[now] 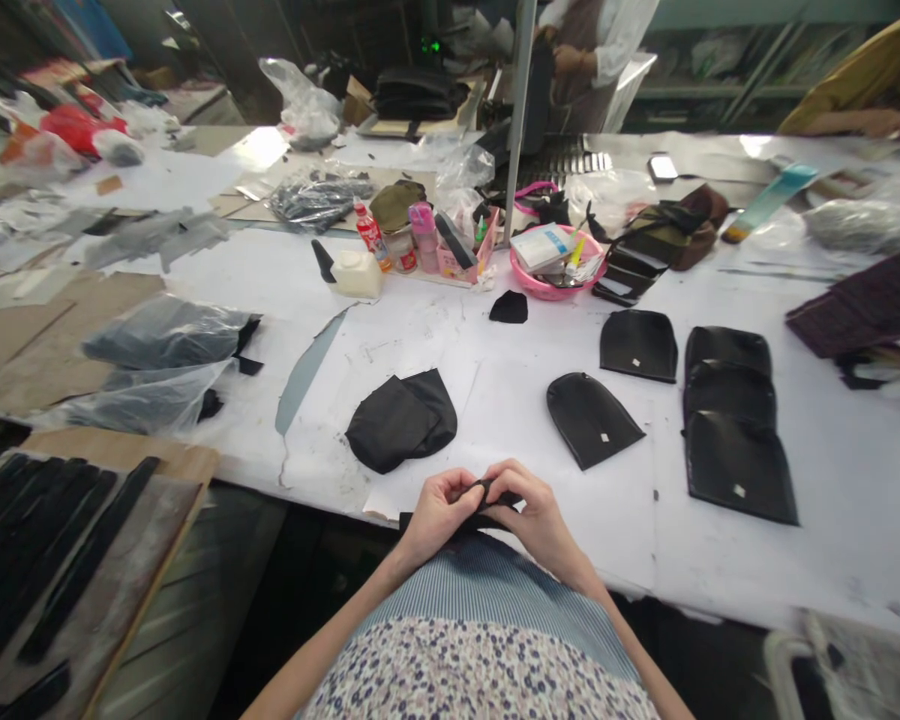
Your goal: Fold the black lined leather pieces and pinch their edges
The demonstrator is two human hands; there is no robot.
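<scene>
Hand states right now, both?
Left hand: closed, pinching the black piece at the table edge.
Right hand: closed, pinching the same piece.

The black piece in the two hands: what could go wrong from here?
The left hand and right hand pinch the black piece at the near edge of the table, so it might slip toward the lap if the grip loosens. Just beyond, two black pieces overlap and could be lifted together. Fingers hide much of the held piece, so a misalignment could go unseen.
</scene>
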